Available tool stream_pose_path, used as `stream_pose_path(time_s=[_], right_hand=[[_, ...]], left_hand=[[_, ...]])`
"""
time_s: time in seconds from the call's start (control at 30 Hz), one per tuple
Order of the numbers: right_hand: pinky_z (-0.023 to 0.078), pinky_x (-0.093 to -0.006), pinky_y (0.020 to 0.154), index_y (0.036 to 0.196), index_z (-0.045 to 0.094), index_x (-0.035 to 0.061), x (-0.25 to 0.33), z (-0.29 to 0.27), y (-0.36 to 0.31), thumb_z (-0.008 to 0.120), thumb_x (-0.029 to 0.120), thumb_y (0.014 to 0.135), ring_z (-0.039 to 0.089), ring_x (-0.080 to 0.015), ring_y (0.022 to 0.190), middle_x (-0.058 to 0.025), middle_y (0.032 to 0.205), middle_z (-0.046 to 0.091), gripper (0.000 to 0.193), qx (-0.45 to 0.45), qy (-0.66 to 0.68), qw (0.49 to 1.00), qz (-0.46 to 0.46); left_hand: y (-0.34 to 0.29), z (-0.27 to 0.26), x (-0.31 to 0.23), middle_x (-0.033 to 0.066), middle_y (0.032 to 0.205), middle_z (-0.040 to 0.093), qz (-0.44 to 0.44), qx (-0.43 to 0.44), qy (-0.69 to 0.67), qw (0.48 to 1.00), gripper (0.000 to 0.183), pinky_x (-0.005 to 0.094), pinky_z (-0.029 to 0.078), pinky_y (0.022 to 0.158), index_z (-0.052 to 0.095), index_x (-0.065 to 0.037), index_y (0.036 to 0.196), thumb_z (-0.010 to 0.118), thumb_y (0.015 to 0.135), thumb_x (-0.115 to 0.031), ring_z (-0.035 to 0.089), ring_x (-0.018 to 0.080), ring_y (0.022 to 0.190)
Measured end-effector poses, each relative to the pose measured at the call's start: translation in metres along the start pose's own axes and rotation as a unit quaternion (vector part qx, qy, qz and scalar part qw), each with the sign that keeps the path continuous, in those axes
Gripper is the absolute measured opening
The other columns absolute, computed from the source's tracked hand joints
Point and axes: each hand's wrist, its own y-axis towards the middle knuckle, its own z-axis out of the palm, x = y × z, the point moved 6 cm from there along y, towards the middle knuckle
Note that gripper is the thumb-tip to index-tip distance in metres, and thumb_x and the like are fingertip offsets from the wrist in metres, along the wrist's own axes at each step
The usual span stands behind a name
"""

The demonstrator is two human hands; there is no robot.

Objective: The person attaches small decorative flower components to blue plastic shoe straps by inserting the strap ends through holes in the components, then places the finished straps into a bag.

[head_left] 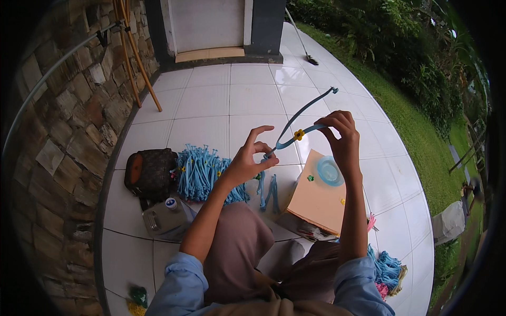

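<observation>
A light-blue fabric strap (304,109) with a yellow flower (299,135) on it is stretched between my hands, above the floor. My left hand (246,164) pinches the strap near its lower left bend with thumb and finger, the other fingers raised. My right hand (342,134) pinches it just right of the flower, fingers closed together. One long strand rises free to a small knotted end at the upper right. Below my left hand lies a thick pile of similar blue straps (203,174), some with yellow flowers. A few loose straps (271,195) lie right of that pile.
A peach board (316,203) on a box holds a round blue dish (330,171) and a small green piece (311,178). At left sit a brown bag (150,174) and a metal tin (164,218). More blue straps (387,268) lie near my right elbow. A stone wall (68,121) stands left.
</observation>
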Motion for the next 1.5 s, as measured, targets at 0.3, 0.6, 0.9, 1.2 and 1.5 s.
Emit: stream_pose_path(time_s=[0.3,0.6,0.9,1.2,1.5], right_hand=[[0.036,-0.0343,0.096,0.117,0.05,0.0042,-0.048,0.162,-0.15,0.056,-0.001,0.078,0.047,-0.0273,0.112,-0.0137,0.118,0.051,0.04,0.183,0.232,0.905,0.307],[0.039,-0.0341,0.091,0.124,0.039,0.0008,-0.013,0.275,-0.207,0.061,0.018,0.083,0.049,-0.0261,0.111,-0.0201,0.124,0.046,0.049,0.178,0.367,0.841,0.356],[0.044,-0.0356,0.056,0.111,0.047,-0.0062,-0.038,0.387,-0.258,0.057,0.016,0.085,0.055,-0.0296,0.06,-0.0184,0.078,0.058,0.035,0.283,0.339,0.76,0.476],[0.033,-0.0411,0.094,0.125,0.042,-0.0002,-0.03,0.376,-0.229,0.054,0.001,0.079,0.035,-0.0367,0.111,-0.0194,0.12,0.042,0.048,0.246,0.276,0.903,0.218],[0.026,-0.045,0.099,0.133,0.027,0.0,-0.127,0.32,-0.347,0.05,0.003,0.081,0.029,-0.036,0.12,-0.0202,0.129,0.033,0.056,0.114,-0.013,0.88,0.461]], left_hand=[[0.021,-0.079,0.057,-0.0011,0.073,0.046,0.128,-0.201,-0.392,0.889,0.054,0.0578,0.027,0.102,0.033,-0.021,0.121,0.066,0.078,-0.021,0.05,0.0201,0.098],[-0.026,-0.076,0.231,0.0009,0.076,0.045,-0.083,-0.351,-0.431,0.828,0.026,0.0529,0.04,0.095,0.037,-0.015,0.108,0.053,0.088,-0.019,0.052,0.0191,0.089],[-0.082,-0.092,0.303,0.0106,0.11,0.051,-0.27,-0.272,0.173,0.907,0.049,0.029,0.046,0.074,0.038,-0.011,0.129,0.057,0.084,-0.014,0.05,0.0145,0.085],[-0.078,-0.082,0.272,0.0106,0.102,0.051,-0.141,-0.351,0.522,0.764,0.034,0.0326,0.04,0.079,0.049,-0.006,0.114,0.054,0.081,-0.003,0.046,0.024,0.091],[-0.064,0.067,0.387,0.0128,0.11,0.051,-0.217,-0.108,0.142,0.96,0.031,0.0329,0.043,0.088,0.047,-0.002,0.115,0.047,0.084,-0.002,0.053,0.024,0.101]])
